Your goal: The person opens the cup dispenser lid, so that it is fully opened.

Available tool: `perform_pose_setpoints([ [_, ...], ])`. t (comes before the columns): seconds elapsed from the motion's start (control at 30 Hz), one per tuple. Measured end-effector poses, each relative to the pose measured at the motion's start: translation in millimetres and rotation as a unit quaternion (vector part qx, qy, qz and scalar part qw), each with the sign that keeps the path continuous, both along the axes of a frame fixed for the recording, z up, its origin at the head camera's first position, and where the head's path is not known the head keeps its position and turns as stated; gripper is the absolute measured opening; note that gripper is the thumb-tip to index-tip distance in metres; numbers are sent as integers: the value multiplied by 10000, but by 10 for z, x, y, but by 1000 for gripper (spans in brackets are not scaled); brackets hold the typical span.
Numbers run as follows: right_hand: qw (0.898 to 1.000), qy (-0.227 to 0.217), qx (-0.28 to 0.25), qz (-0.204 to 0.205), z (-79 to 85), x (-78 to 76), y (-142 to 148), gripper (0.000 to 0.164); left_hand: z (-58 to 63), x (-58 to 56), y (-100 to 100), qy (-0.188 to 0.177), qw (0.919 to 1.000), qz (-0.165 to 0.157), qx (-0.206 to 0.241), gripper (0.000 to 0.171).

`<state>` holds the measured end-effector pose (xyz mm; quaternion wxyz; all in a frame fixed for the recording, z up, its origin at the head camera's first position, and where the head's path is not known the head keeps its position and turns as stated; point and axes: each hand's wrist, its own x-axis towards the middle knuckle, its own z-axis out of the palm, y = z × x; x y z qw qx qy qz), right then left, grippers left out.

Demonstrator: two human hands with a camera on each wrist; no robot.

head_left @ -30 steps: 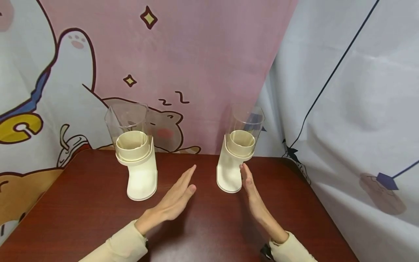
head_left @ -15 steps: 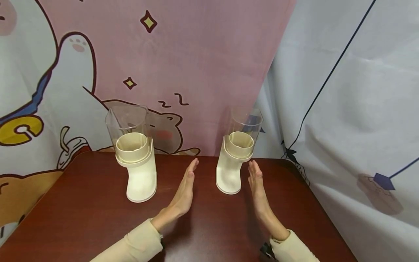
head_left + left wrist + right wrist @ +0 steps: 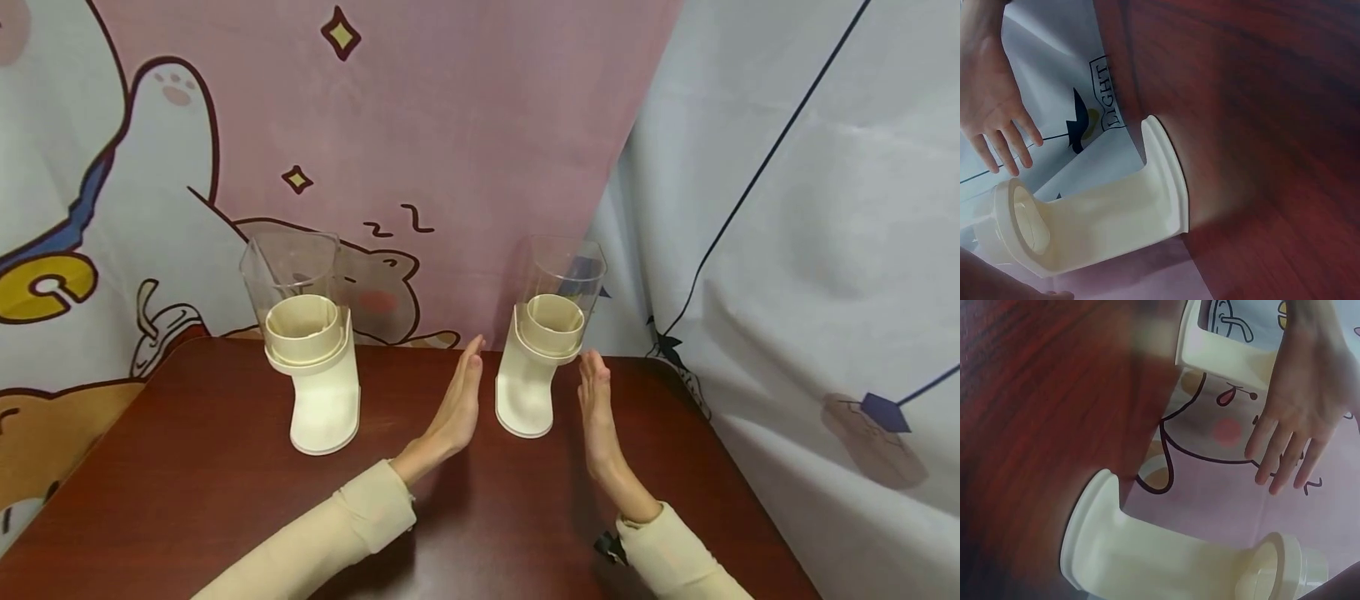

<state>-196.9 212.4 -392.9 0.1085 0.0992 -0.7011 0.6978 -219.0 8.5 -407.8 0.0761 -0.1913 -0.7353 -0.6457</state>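
On the table stand two alike cream dispenser-like stands, each with a foot, a round collar and a clear open-topped container above. My left hand (image 3: 453, 408) is just left of the right stand (image 3: 525, 392), and my right hand (image 3: 600, 421) is just right of it. Both hands have straight fingers and palms facing each other; a gap shows between each hand and the stand's foot. The left stand (image 3: 324, 408) is farther off, untouched. In the left wrist view, the right hand (image 3: 994, 94) is spread beyond the right stand (image 3: 1104, 219). The right wrist view shows the left hand (image 3: 1310, 394) similarly.
The dark red-brown table (image 3: 480, 533) meets a pink cartoon curtain (image 3: 480, 125) behind the stands. A white cloth (image 3: 795, 250) hangs along the right side. A small black object (image 3: 609, 547) sits at the right cuff.
My left hand has moved right and forward, closer to the right stand. My right hand has shifted slightly right, its palm turned inward. Neither stand has moved.
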Motion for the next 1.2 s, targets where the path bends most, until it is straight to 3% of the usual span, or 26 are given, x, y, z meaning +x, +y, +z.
perform_pose_setpoints([
  [0.43,9997,181,70,-153,92,-137,54,87,141,-222,195,-144,9997,-90,148,79],
  [0.73,9993,138,243,-247,96,-184,20,91,301,-681,341,-199,9993,100,-295,81],
  [0.9,9983,214,526,-145,84,-196,-36,87,328,-877,454,-292,9992,-133,-251,81],
  [1.03,9984,164,531,-47,88,-186,-69,85,287,-926,483,-265,9990,-347,3,81],
  [1.2,9988,56,474,-109,98,-184,-53,84,247,-856,485,-100,9996,-267,48,82],
])
